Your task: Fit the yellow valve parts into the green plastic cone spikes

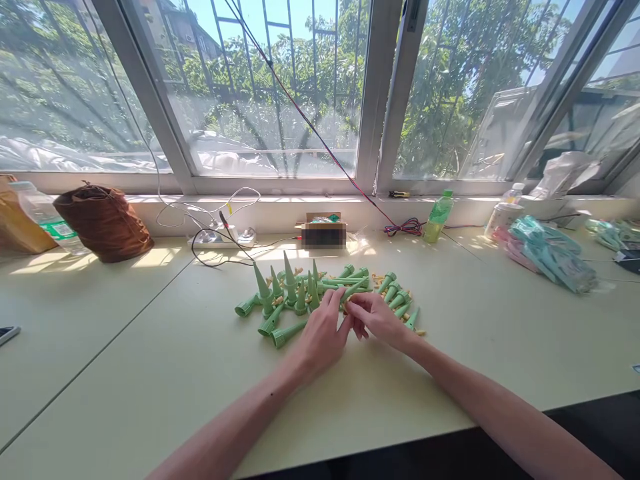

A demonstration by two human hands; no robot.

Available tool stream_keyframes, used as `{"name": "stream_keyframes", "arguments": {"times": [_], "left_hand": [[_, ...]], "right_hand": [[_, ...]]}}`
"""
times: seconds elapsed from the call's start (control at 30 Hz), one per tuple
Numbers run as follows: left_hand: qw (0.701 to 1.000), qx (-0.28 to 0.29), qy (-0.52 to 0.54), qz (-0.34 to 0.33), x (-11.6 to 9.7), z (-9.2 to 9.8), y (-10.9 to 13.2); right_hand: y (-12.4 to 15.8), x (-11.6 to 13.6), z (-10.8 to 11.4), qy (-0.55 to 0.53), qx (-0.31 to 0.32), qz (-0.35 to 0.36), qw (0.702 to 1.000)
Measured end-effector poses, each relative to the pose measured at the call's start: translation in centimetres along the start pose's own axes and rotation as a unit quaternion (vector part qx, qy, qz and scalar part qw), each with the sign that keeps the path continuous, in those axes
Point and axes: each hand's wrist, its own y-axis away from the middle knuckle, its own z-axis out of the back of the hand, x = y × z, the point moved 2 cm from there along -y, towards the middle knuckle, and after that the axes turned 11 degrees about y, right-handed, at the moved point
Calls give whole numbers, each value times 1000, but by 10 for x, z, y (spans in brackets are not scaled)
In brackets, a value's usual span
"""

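Observation:
My left hand (324,328) is closed around a green plastic cone-shaped spike (356,287), whose narrow end points up and to the right; its wide end is mostly behind my fingers. Close against it, my right hand (379,319) pinches a small tan-yellow plastic piece (349,301) at the spike's side. The fingers hide most of that piece. Around both hands lie many similar green spikes. Several stand upright to the left, such as a tall spike (289,280), and a lying spike (287,334) is beside my left wrist. Small yellow pieces (379,281) are scattered among them.
Behind the pile sits a small cardboard box (323,219), partly blurred out. A power strip (223,238) with cables is left of it, near a brown cloth bag (104,221). Rightward are a green bottle (438,217), coiled wire (406,227) and bagged teal packages (547,250).

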Motion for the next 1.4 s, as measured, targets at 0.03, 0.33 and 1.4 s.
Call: {"name": "stream_keyframes", "arguments": {"times": [0.03,0.33,1.4], "left_hand": [[1000,-1,4,2,-1,0,0],[996,-23,84,-4,-1,-1,-2],[997,1,79,14,-5,-3,-2]], "right_hand": [[0,0,0,-21,4,-5,1000],[-2,-2,-6,-220,44,-89,970],[-1,-10,-7,-192,3,-106,976]]}}
